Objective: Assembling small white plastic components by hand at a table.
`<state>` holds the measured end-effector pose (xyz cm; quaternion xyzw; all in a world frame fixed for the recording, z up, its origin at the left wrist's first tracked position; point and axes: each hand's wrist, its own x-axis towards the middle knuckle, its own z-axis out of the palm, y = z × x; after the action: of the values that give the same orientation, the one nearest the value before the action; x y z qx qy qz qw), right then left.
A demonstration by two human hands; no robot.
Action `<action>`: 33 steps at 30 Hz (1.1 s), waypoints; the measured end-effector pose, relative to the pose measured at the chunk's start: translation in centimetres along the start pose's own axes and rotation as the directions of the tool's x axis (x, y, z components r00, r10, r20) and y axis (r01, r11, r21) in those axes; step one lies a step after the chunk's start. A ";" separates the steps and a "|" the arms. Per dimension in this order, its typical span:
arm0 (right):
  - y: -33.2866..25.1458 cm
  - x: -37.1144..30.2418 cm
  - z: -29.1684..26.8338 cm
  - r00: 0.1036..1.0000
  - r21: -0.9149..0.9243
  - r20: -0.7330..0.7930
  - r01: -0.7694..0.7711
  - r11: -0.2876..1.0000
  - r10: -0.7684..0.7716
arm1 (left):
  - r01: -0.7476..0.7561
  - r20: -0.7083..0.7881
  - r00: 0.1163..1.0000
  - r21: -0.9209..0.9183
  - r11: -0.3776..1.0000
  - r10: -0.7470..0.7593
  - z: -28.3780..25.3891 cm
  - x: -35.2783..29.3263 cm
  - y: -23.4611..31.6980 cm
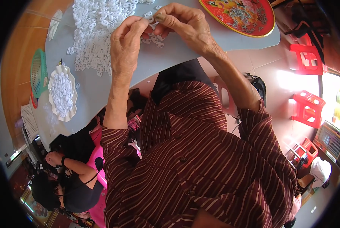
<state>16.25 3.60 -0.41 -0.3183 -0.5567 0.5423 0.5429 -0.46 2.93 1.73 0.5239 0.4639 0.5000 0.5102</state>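
Observation:
Over the grey table my left hand [127, 45] and my right hand [189, 27] meet fingertip to fingertip. A small white plastic piece [151, 19] shows between them, pinched by my left thumb and fingers. My right thumb and forefinger are pressed together beside it; whatever they hold is too small to make out. Left of my hands spreads a big pile of similar white two-holed pieces [92, 41], and a few loose ones [159, 44] lie just under my fingers. To the right, a red flowered round tray [219, 19] with a gold rim bears many small metal pins [243, 17].
A white wavy-edged dish [76, 93] full of white pieces stands on the grey table [90, 95] at left, near a green basket [38, 72]. Another person [77, 178] sits at lower left by a pink chair [97, 197]. Several red stools [309, 57] stand on the floor at right.

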 end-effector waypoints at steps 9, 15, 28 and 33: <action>0.4 -0.2 0.0 0.998 -0.178 -0.034 0.051 0.983 -0.058 | 0.019 0.005 1.000 -0.088 0.996 -0.019 0.2 -0.1 -0.2; 0.4 -0.3 0.2 0.995 -0.125 0.004 0.103 0.987 -0.104 | 0.015 -0.019 1.000 -0.098 0.995 -0.017 0.8 -0.2 -0.4; -0.1 -0.5 0.1 0.995 -0.180 0.011 0.100 0.979 -0.099 | -0.053 -0.036 0.998 -0.091 0.994 0.050 1.2 -0.6 -0.9; 0.0 -0.5 0.0 0.996 -0.130 0.015 0.087 0.988 -0.085 | -0.107 -0.026 0.993 0.122 0.987 0.111 1.4 -0.6 -0.1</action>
<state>16.33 3.12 -0.50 -0.3264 -0.6066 0.4822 0.5413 0.87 2.20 1.63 0.5700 0.4720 0.5069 0.4420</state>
